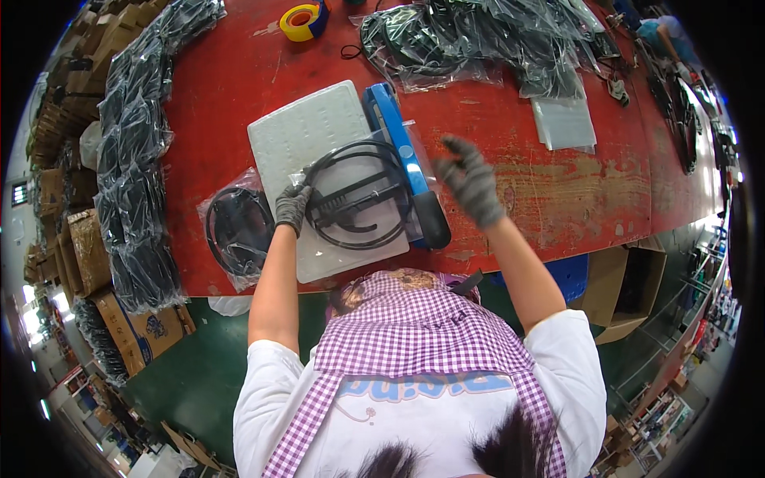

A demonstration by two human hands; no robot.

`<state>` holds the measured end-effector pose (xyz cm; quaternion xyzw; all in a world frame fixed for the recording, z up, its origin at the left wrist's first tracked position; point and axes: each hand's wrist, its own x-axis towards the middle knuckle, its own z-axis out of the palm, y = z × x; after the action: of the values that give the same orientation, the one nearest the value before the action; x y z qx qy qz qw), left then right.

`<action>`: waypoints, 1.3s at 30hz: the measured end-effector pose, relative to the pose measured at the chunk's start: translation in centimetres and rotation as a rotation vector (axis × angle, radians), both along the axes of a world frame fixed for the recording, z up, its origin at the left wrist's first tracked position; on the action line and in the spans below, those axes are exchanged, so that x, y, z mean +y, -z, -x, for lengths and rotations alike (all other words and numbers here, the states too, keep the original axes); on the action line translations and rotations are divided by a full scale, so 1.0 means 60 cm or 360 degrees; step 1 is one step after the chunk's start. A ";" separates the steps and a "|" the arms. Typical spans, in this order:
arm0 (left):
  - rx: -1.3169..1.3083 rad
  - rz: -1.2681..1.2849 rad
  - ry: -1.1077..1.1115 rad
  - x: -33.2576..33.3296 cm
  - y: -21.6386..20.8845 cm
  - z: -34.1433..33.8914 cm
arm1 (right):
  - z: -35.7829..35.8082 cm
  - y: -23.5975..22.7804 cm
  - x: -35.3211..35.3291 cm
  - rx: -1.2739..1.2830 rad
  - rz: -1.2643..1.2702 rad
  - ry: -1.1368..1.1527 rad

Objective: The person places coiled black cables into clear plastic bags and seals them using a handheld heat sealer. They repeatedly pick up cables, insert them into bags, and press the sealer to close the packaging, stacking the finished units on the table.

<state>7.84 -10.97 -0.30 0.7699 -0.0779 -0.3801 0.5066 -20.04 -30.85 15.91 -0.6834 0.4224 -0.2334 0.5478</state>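
A clear plastic bag [356,201] with a coiled black cable and black plastic parts inside lies on a white foam board [307,127]. My left hand [292,207], in a grey glove, is closed on the bag's left edge. Along the board's right side stands a blue heat sealer [392,131] with a black handle end towards me. The bag's right side reaches the sealer; whether it lies between the jaws I cannot tell. My right hand [473,185], also gloved in grey, hovers right of the sealer, fingers apart and holding nothing.
Another bagged cable coil [239,229] lies left of the board on the red table [215,127]. Bagged black parts [135,183] line the left edge. A tape roll [296,33], a bagged pile [446,36] and flat clear bags [563,123] lie farther back. A cardboard box [606,291] stands below, right.
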 end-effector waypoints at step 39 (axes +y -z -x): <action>0.1326 0.0513 -0.0199 0.087 -0.057 0.085 | 0.046 0.185 0.170 0.0405 0.1545 -0.0337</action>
<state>2.74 -5.78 3.13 0.4659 0.1211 -0.6093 0.6301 -22.78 -20.64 4.84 -0.9211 0.2571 -0.2608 0.1323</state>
